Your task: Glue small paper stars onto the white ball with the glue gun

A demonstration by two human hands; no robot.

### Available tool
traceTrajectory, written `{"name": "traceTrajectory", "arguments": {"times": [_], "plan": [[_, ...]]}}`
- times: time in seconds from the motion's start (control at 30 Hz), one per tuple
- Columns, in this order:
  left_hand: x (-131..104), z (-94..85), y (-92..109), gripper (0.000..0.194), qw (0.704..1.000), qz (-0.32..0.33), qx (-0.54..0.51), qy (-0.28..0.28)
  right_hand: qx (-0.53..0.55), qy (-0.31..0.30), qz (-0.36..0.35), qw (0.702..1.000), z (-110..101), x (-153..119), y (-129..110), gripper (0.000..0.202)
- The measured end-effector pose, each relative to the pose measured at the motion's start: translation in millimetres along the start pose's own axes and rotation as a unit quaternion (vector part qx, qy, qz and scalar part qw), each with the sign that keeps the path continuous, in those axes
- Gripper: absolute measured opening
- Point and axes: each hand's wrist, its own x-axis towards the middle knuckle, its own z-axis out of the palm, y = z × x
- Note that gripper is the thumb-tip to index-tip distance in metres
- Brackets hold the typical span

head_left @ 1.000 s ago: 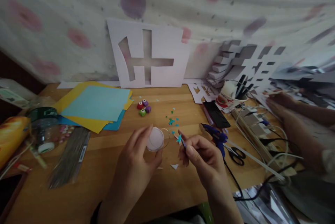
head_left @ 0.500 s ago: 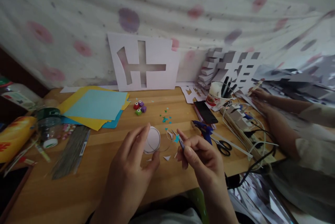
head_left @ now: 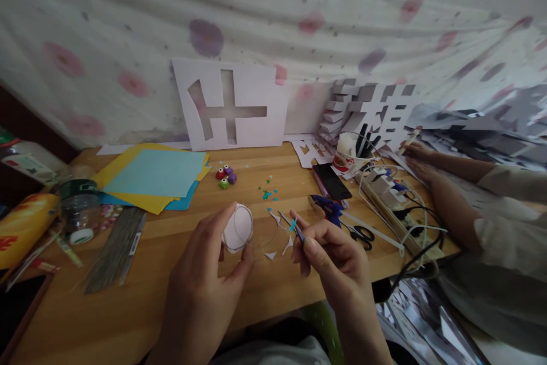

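My left hand [head_left: 209, 279] grips a white round disc [head_left: 239, 228] by its edges, between thumb and fingers. A thin wire loop [head_left: 273, 238] curves out from the disc toward the right. My right hand [head_left: 331, 257] pinches slim dark tweezers [head_left: 300, 234]. At their tip is a small bright-blue star [head_left: 293, 224], close to the wire. White paper scraps [head_left: 270, 255] lie on the table between my hands, and tiny green and blue stars [head_left: 266, 194] are scattered beyond them.
Right of my hands are a blue glue gun [head_left: 327, 209], black-handled scissors [head_left: 362, 237], a phone [head_left: 332, 181] and a cabled power strip [head_left: 387, 197]. Coloured paper [head_left: 154, 174] and a jar [head_left: 79, 205] are at left. Another person's hands [head_left: 416, 160] work at far right.
My left hand and the disc have shifted slightly left, away from my right hand. The blue star at the tweezers' tip has turned and now shows narrower.
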Motion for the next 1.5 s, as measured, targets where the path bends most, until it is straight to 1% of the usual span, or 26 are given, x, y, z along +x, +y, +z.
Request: {"name": "traceTrajectory", "arguments": {"times": [0.23,0.53,0.63,0.8,1.07,1.17,1.33,1.5], "plan": [[-3,1.3,3,0.038,1.000,-0.020,-0.016,0.001,0.004,0.005,0.000,1.000,-1,-1,1,0.019],[-6,2.3,1,0.039,0.999,-0.038,-0.023,-0.011,-0.033,0.032,-0.051,0.998,3,-2,1,0.013],[-7,2.2,0,0.040,0.999,-0.044,-0.025,-0.016,-0.042,0.029,-0.055,0.997,4,-2,0,0.014],[-10,1.9,-3,0.042,0.998,-0.047,-0.032,-0.015,-0.047,0.027,-0.046,0.997,4,-2,0,0.019],[-11,1.7,-5,0.044,0.998,-0.053,-0.030,-0.017,-0.031,0.007,-0.009,0.999,4,0,-3,0.020],[-11,1.2,-4,0.043,0.998,-0.052,-0.027,-0.015,-0.033,0.001,-0.007,0.999,4,0,-3,0.021],[-12,1.1,-5,0.042,0.997,-0.073,-0.028,-0.019,-0.032,-0.006,-0.008,0.999,5,0,-5,0.020],[-13,0.9,-8,0.041,0.998,-0.063,-0.025,-0.020,-0.049,-0.010,-0.010,0.999,6,1,-5,0.022]]}}
